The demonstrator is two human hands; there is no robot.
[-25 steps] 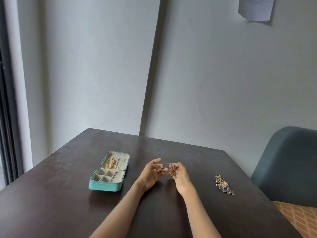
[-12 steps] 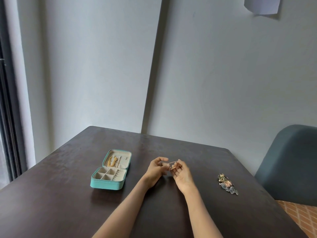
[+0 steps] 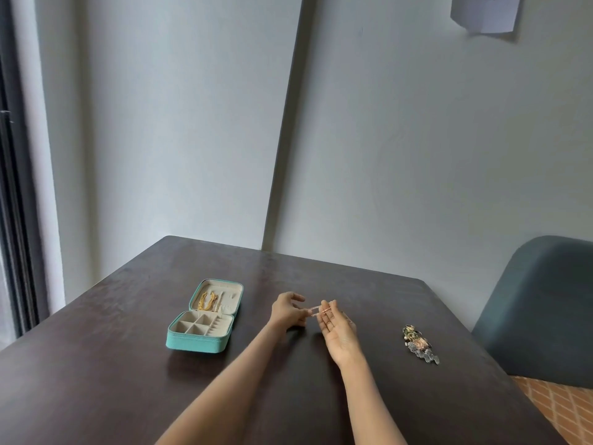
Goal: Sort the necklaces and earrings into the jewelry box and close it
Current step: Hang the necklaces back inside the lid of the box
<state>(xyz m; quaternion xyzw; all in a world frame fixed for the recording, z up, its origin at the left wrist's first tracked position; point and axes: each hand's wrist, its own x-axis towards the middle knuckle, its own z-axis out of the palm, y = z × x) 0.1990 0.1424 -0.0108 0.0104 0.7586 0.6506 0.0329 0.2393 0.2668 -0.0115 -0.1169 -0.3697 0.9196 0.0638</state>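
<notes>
Rose-gold chain point(image 3: 316, 310) stretched between both hands, above the table point(image 3: 96, 380).
Left hand point(image 3: 286, 311) and right hand point(image 3: 338, 329) each pinch an end; the teal jewelry box point(image 3: 205, 316) lies open holding gold necklaces point(image 3: 207, 300), while a jewelry pile point(image 3: 419, 345) awaits sorting.

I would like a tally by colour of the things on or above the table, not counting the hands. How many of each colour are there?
Teal: 1, the open jewelry box.
Gold: 1, the chains in its lid; their number cannot be told.
Rose-gold: 1, the thin chain stretched between left hand and right hand.
Mixed colours: 1, the jewelry pile.
Total: 4.
</notes>
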